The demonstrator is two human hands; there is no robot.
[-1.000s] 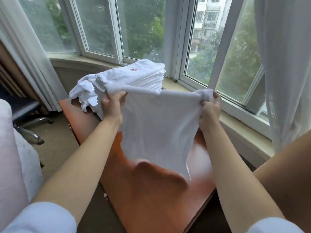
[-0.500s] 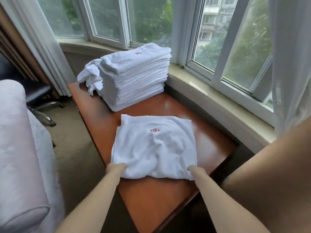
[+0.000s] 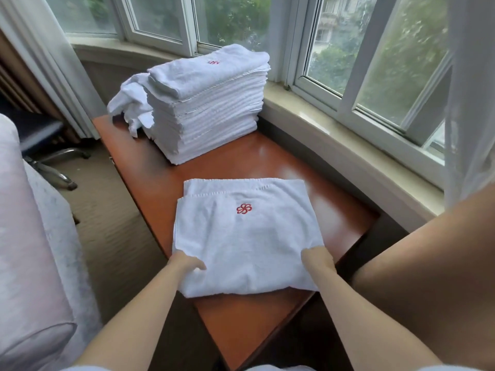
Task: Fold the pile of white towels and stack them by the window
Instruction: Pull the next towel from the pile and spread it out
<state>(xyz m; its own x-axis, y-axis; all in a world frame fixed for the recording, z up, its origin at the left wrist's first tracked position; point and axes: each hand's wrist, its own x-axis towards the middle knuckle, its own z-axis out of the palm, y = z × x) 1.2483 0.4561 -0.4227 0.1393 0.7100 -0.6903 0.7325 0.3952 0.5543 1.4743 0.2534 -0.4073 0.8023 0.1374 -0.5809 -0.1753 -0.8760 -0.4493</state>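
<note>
A white towel (image 3: 246, 236) with a red logo lies folded on the reddish wooden table (image 3: 270, 162), two layers showing at its far edge. My left hand (image 3: 186, 263) grips the towel's near left part, thumb on top and fingers hidden under the cloth. My right hand (image 3: 317, 259) holds the near right part, its fingers tucked out of sight in the fold. At the table's far end, by the window (image 3: 233, 20), stands a tall stack of folded white towels (image 3: 214, 108). Loose unfolded towels (image 3: 131, 103) lie bunched against the stack's left side.
A stone window sill (image 3: 348, 145) runs along the table's right and far sides. White curtains (image 3: 471, 103) hang at the right and far left. A padded pink-white seat (image 3: 29, 250) and a chair base (image 3: 53, 167) stand left of the table on the carpet.
A second ago both hands held the towel spread in the air. It has come down flat onto the table, and my hands now sit at its near edge.
</note>
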